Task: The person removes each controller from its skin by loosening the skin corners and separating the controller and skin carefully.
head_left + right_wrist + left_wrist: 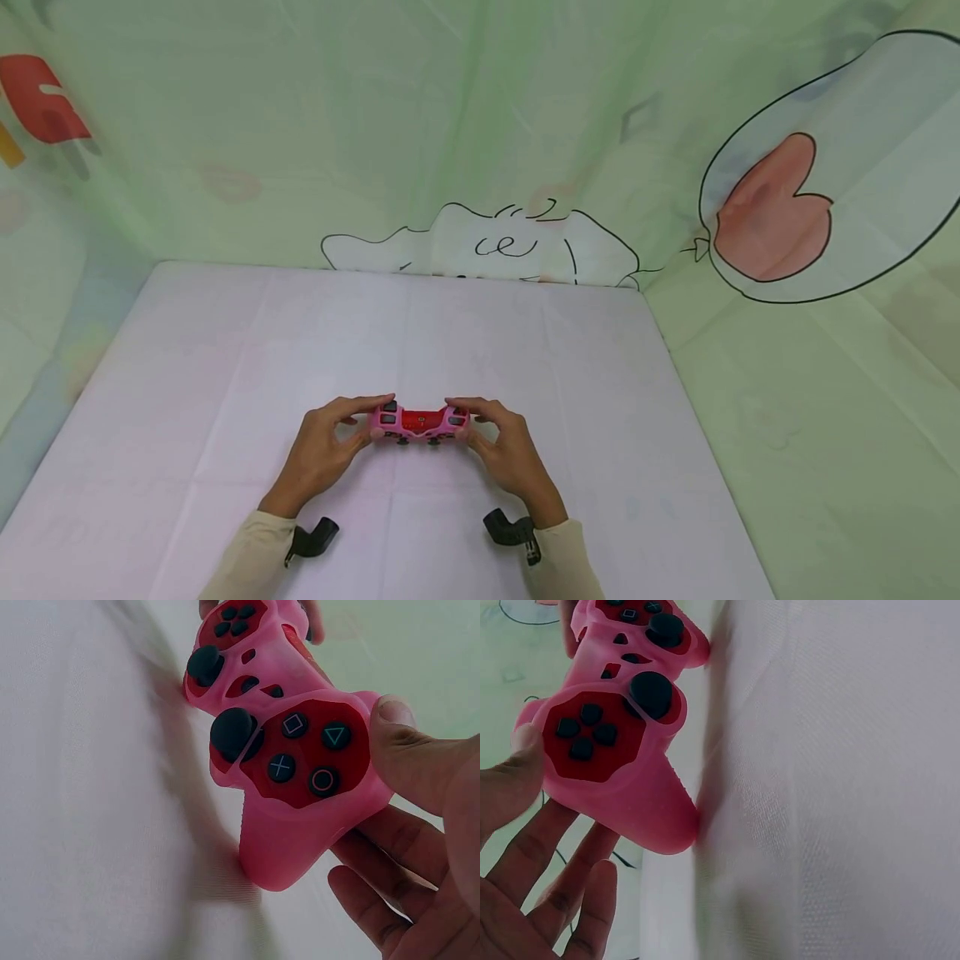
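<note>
A red game controller in a pink silicone cover (pixel 422 421) stands between my two hands, tilted so its shoulder-button side shows in the head view. My left hand (pixel 322 450) pinches its left end between thumb and fingers. The right end is pinched the same way by my right hand (pixel 510 450). In the left wrist view, the directional buttons and a black stick of the controller (pixel 649 817) show. The right wrist view shows the symbol buttons on the controller (pixel 285 840), its grip tips touching or close to the white surface.
A white-covered table (pixel 420 350) spreads under the hands. Behind it hangs a pale green curtain (pixel 337 125) with drawn figures, including a balloon with a red heart (pixel 776 217) at right. Black wrist cameras (pixel 315 537) stick out inward from both sleeves.
</note>
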A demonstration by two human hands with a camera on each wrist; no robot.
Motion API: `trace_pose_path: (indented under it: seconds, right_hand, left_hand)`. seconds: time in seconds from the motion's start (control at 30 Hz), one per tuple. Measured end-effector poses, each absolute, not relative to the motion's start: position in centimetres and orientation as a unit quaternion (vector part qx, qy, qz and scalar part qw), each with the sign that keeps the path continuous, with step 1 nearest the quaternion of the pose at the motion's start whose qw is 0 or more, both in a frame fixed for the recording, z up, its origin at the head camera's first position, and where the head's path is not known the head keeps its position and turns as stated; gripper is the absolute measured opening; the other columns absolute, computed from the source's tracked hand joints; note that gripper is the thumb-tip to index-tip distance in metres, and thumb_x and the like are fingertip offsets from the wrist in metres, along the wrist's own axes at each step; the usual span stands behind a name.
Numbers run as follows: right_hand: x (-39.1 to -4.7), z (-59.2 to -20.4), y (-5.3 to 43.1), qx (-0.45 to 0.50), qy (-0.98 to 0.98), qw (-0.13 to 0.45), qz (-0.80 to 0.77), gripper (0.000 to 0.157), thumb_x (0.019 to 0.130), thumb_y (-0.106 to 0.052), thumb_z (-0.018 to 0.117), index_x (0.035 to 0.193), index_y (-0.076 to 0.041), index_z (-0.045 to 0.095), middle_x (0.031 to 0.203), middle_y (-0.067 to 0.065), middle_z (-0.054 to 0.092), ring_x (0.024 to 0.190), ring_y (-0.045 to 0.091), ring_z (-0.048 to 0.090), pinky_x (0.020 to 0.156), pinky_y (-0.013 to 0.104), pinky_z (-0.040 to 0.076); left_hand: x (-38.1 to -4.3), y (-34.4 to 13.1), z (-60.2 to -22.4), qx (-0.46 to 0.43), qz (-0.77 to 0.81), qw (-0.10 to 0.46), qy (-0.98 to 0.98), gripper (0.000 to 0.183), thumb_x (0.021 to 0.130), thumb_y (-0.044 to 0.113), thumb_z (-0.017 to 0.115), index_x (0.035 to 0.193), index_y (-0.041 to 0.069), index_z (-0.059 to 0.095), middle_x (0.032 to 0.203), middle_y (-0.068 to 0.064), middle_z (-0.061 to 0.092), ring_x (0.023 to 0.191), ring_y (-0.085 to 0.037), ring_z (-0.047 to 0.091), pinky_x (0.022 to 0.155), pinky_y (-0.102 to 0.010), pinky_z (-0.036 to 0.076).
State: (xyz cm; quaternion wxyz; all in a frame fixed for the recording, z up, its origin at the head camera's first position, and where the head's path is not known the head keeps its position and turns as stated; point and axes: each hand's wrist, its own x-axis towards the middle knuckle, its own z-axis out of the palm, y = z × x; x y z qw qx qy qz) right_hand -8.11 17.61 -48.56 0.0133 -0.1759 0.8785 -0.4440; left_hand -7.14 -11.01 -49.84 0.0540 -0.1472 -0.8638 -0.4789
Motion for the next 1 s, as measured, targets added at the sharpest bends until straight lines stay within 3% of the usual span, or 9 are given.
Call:
trace_pose_path:
  seconds: [0.17, 0.37, 0.57, 0.77, 1.0]
  right_hand:
    - [-8.14, -48.61, 17.44, -0.183, 0.879, 0.018, -0.440, 0.048, 0.090, -0.033, 0.071, 0.136, -0.040, 0.058, 0.127, -0.017, 0.065, 0.117, 0.008, 0.058, 0.098, 0.048, 0.050]
    - [-8.13, -48.43, 17.38, -0.183, 0.884, 0.037, -0.429, 0.053, 0.089, -0.028, 0.072, 0.139, -0.037, 0.056, 0.126, -0.013, 0.066, 0.115, 0.011, 0.057, 0.097, 0.048, 0.051]
    - [-7.97, -48.16, 17.39, -0.173, 0.889, 0.060, -0.419, 0.046, 0.089, -0.035, 0.071, 0.133, -0.033, 0.061, 0.122, -0.014, 0.064, 0.114, 0.012, 0.056, 0.097, 0.051, 0.049]
    - [-7.58, -47.86, 17.32, -0.175, 0.893, 0.050, -0.411, 0.044, 0.087, -0.028, 0.074, 0.130, -0.030, 0.064, 0.119, -0.010, 0.065, 0.110, 0.012, 0.055, 0.094, 0.052, 0.050]
    - [-7.45, -47.85, 17.23, -0.179, 0.890, 0.034, -0.418, 0.046, 0.084, -0.021, 0.077, 0.128, -0.029, 0.066, 0.121, -0.016, 0.064, 0.114, 0.009, 0.053, 0.098, 0.050, 0.049]
  left_hand:
    - [-7.25, -10.98, -49.94, -0.147, -0.472, 0.054, -0.868, 0.049, 0.085, 0.029, 0.079, 0.130, 0.040, 0.064, 0.123, 0.016, 0.069, 0.112, -0.008, 0.064, 0.088, -0.037, 0.054]
    - [-7.15, -10.92, -49.81, -0.149, -0.460, 0.051, -0.874, 0.050, 0.083, 0.032, 0.079, 0.130, 0.039, 0.064, 0.121, 0.013, 0.069, 0.110, -0.008, 0.064, 0.086, -0.037, 0.055]
    - [-7.01, -10.81, -49.85, -0.151, -0.452, 0.047, -0.878, 0.047, 0.083, 0.038, 0.077, 0.128, 0.040, 0.065, 0.115, 0.011, 0.069, 0.102, -0.012, 0.063, 0.083, -0.040, 0.055]
    - [-6.74, -10.62, -49.54, -0.143, -0.447, 0.041, -0.882, 0.045, 0.080, 0.029, 0.082, 0.122, 0.040, 0.067, 0.112, 0.012, 0.068, 0.100, -0.017, 0.064, 0.083, -0.042, 0.055]
    - [-6.57, -10.49, -49.34, -0.147, -0.450, 0.053, -0.879, 0.045, 0.077, 0.022, 0.084, 0.118, 0.031, 0.070, 0.115, 0.008, 0.068, 0.105, -0.015, 0.064, 0.084, -0.042, 0.056]
